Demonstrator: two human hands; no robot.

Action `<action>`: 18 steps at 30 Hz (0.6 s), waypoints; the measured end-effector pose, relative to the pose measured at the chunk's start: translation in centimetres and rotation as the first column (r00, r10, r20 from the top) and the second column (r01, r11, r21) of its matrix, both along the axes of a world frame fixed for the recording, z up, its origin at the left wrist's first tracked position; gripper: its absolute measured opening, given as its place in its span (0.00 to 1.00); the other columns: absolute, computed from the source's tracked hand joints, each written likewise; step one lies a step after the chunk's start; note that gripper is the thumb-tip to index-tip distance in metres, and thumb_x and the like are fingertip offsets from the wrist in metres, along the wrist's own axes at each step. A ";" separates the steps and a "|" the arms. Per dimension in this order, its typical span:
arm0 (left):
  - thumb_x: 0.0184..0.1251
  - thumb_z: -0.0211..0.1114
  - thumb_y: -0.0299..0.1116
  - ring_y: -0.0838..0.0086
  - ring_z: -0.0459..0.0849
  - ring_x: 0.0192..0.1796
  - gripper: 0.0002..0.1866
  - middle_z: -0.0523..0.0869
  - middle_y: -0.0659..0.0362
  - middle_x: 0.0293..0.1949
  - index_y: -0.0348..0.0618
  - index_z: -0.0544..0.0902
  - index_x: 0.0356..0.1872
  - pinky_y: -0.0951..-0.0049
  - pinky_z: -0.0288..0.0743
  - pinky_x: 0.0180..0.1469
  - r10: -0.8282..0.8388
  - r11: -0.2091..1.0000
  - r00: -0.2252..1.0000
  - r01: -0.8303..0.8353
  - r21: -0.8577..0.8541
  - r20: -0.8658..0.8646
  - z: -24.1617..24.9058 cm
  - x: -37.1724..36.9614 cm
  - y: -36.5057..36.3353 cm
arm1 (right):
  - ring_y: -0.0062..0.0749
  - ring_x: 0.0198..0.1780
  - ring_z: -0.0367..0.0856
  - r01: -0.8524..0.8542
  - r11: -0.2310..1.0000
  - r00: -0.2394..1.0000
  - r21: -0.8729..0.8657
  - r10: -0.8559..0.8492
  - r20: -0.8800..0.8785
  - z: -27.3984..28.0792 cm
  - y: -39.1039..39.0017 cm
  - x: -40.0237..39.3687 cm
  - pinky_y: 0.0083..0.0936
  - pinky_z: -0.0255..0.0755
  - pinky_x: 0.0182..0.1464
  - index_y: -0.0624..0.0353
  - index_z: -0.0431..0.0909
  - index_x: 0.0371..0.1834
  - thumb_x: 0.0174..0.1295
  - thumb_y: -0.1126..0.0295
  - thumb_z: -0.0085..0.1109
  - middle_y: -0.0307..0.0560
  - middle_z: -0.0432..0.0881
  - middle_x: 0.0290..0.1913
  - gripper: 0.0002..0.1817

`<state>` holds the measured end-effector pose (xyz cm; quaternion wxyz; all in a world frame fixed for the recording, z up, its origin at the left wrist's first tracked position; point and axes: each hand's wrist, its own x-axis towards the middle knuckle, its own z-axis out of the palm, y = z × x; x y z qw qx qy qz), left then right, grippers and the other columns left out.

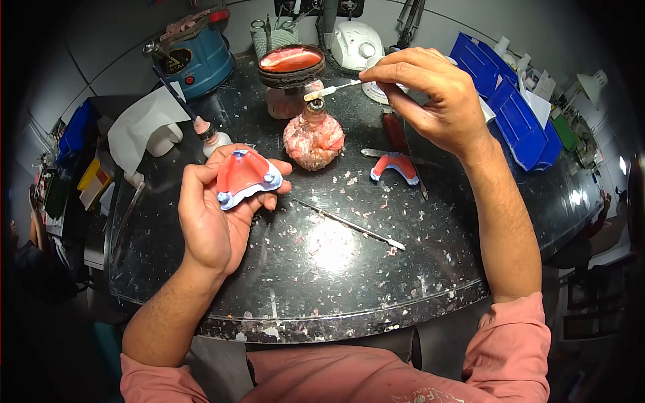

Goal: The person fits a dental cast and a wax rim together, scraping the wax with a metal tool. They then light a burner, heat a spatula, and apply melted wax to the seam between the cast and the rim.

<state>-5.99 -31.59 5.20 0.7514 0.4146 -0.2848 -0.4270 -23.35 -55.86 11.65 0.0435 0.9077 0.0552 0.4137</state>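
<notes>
My left hand (216, 221) holds a blue dental cast (250, 195) with a red wax layer on its face, tilted towards me. In my right hand (430, 94), thumb and fingers pinch a thin metal tool (330, 90), whose pale tip is over the top of a wax-crusted burner (314, 140). A round dish of red wax (291, 62) stands just behind that tip. On the bench, a second blue and red arch piece (394, 168) lies right of the burner, and a metal spatula (349, 224) lies in front of it.
A blue machine (195, 64) stands back left, near white paper (149, 119) and a small bottle (213, 141). A white device (356, 46) is at the back. Blue trays (514, 114) stand right. A red-handled knife (395, 131) lies behind the arch piece. Wax crumbs dot the bench (302, 295).
</notes>
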 end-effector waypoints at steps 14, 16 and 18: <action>0.74 0.37 0.46 0.58 0.86 0.46 0.27 0.85 0.36 0.50 0.34 0.75 0.53 0.69 0.76 0.43 0.037 0.999 0.999 -0.037 -0.026 -0.008 0.4 -0.1 0.1 | 0.48 0.41 0.86 0.628 0.735 0.772 0.257 -0.546 -0.324 0.9 -2.7 -2.0 0.39 0.79 0.46 0.58 0.85 0.40 0.58 0.69 0.63 0.52 0.88 0.37 0.09; 0.74 0.37 0.47 0.58 0.86 0.46 0.27 0.85 0.36 0.50 0.33 0.76 0.53 0.69 0.76 0.43 0.038 0.999 0.999 -0.038 -0.027 -0.004 0.5 -0.2 0.1 | 0.44 0.39 0.86 0.674 0.674 0.717 0.304 -0.495 -0.491 0.1 -4.8 -3.2 0.36 0.79 0.46 0.60 0.85 0.40 0.59 0.70 0.63 0.51 0.88 0.36 0.09; 0.75 0.38 0.47 0.58 0.86 0.45 0.28 0.85 0.36 0.49 0.32 0.77 0.52 0.68 0.76 0.43 0.028 0.999 1.000 -0.028 -0.046 -0.005 0.4 -0.3 0.1 | 0.40 0.38 0.86 0.717 0.611 0.650 0.336 -0.411 -0.639 -1.0 -5.9 -3.6 0.33 0.78 0.45 0.62 0.85 0.40 0.60 0.71 0.64 0.51 0.87 0.35 0.09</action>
